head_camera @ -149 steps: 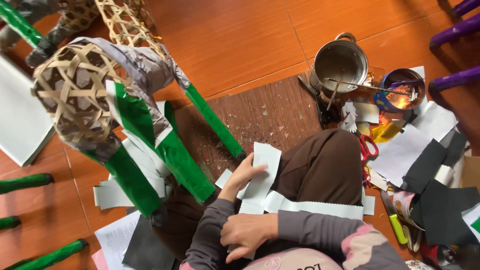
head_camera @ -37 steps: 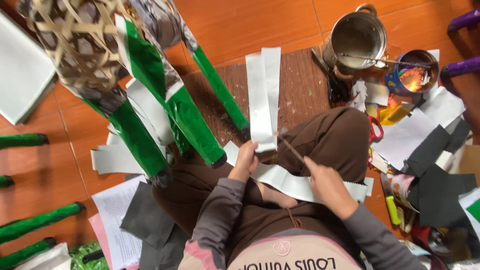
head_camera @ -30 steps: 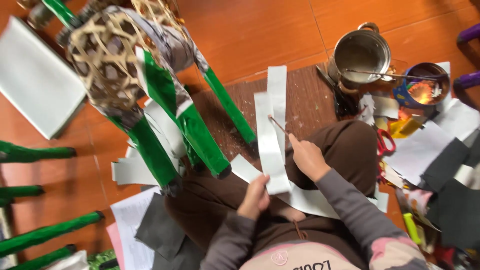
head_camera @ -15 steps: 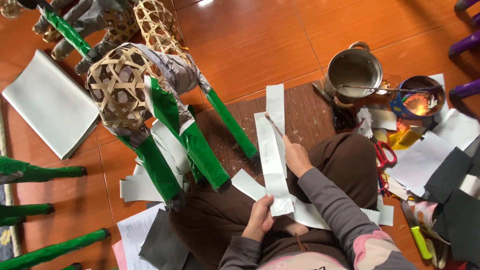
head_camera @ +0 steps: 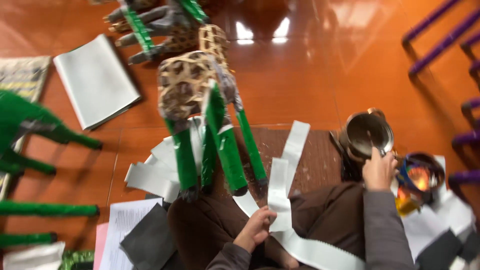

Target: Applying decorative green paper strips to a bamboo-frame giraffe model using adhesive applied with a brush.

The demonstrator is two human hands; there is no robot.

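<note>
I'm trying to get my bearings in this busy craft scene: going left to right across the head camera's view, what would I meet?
Green tubes → white paper sheet → woven basket frame → left hand holding a white paper strip → metal pot with the right hand at it → small bowl → purple bars.

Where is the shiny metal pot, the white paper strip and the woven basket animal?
Metal pot (head_camera: 369, 134), head view: on its shiny inside.
White paper strip (head_camera: 278, 192), head view: on the strip just above the left hand (head_camera: 256, 228) holding it.
Woven basket animal (head_camera: 186, 85), head view: on its woven body.
</note>
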